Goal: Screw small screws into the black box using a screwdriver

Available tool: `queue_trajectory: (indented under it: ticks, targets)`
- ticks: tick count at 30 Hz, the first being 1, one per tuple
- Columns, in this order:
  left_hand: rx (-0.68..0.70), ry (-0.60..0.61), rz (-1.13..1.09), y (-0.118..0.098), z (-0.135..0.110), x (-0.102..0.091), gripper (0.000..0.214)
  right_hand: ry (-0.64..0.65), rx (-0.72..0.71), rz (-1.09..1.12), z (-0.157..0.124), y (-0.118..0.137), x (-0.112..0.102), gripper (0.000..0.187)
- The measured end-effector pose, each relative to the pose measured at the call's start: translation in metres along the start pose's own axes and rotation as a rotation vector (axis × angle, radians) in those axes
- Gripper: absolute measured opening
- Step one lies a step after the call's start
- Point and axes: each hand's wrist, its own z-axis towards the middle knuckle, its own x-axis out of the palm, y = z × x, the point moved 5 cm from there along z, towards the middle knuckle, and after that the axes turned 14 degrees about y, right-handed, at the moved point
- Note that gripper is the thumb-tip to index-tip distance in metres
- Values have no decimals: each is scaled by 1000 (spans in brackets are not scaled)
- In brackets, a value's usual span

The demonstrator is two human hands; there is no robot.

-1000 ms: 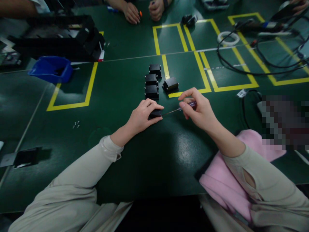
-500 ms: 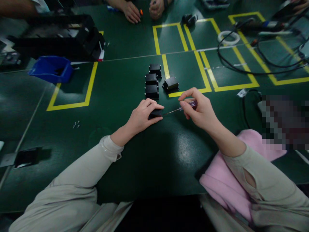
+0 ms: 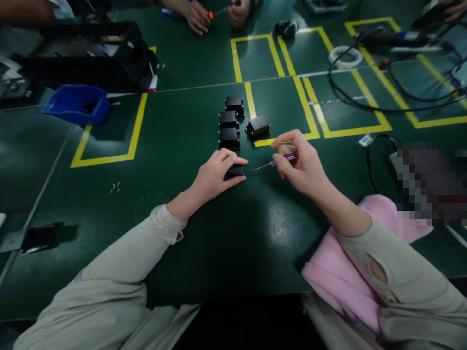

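Between the thumb and fingers of my left hand [image 3: 215, 176] is a small black box [image 3: 234, 171], held down on the green table [image 3: 233, 233]. My right hand [image 3: 301, 163] grips a screwdriver [image 3: 291, 156] by its dark purple translucent handle. The thin shaft slants down to the left, and its tip meets the right end of the box, close to my left thumb. Just beyond my left hand, several similar black boxes stand in a short column, the nearest box [image 3: 229, 137] almost at my fingers. Another black box [image 3: 259, 126] sits apart to their right, turned at an angle.
Several small screws [image 3: 115, 187] lie at left. Farther back are a blue bin [image 3: 78, 104] and a large black tray [image 3: 83, 58]. A pink cloth [image 3: 339, 277] lies under my right forearm. Cables [image 3: 365, 104] cross the right side. Another person's hands [image 3: 199, 17] work across the table.
My right hand's fingers have shifted slightly around the screwdriver handle; its tip stays at the box. My left hand keeps still. Across the table, the other person's hands have moved, showing a tool between them.
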Motion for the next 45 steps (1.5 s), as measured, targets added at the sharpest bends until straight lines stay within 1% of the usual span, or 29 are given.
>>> queue_trajectory:
  ticks: [5,8,12,17,21,25,28,32,38,43,45]
  targets:
    - [-7,3,-3,0,0,0,33,38,44,40,1,-2,1,10]
    - [-3,1,-3,1,0,1,33,28,48,30,0,-2,0,6]
    - [3,0,0,1,0,0,34,10,15,7,1,-1,0,10]
    - [-4,10,1,0,0,0,33,28,76,51,0,-6,1,13]
    - [-9,10,-2,0,0,0,33,3,48,43,0,-4,0,7]
    - [8,-4,-5,0,0,0,33,8,51,37,0,-5,0,9]
    - [14,-3,-2,0,0,0,33,22,60,33,1,-5,0,14]
    - [10,2,4,0,0,0,32,7,53,39,0,-4,0,5]
    - [5,3,7,0,0,0,32,0,8,-23,-1,0,0,10]
    - [12,-2,13,1,0,1,33,3,15,17,-1,-2,0,5]
    - [20,-8,16,2,0,1,34,11,31,31,0,-4,1,13]
